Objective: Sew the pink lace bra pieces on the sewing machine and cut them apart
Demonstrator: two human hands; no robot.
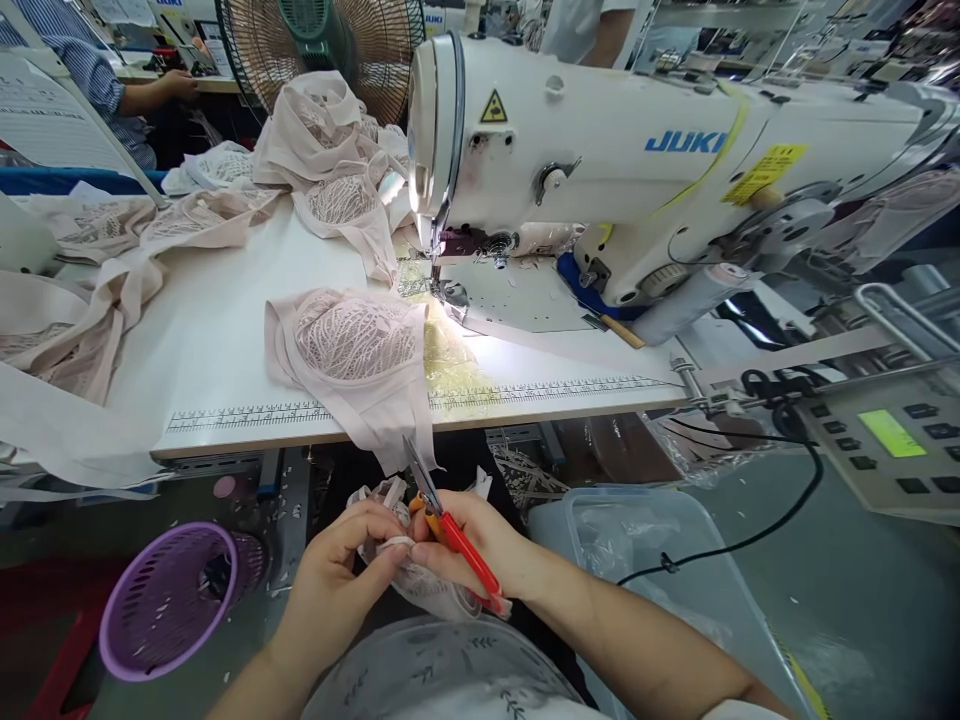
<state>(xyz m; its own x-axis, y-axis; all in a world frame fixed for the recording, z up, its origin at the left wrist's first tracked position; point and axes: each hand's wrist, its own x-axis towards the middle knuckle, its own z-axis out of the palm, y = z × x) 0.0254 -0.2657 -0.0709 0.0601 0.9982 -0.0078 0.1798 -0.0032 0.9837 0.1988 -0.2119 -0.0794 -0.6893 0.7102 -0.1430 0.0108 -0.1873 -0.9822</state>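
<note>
Below the table edge, my left hand (341,575) pinches a strip of a pale pink lace garment piece (420,585) held over my lap. Pressed against it from the right, my right hand (480,550) grips red-handled thread snips (450,525), whose blades point up and to the left. A pink lace bra cup (352,340) lies on the white table (217,330) and hangs over its front edge, just above my hands. The white sewing machine (600,140) stands at the table's right, its needle area just behind the cup.
Several pink lace pieces (322,140) are heaped at the table's back and left. A purple basket (172,600) sits on the floor at left, a clear plastic bin (652,560) at right. A control panel (885,440) is at far right. Another person's arm (150,95) and a fan (330,40) are behind.
</note>
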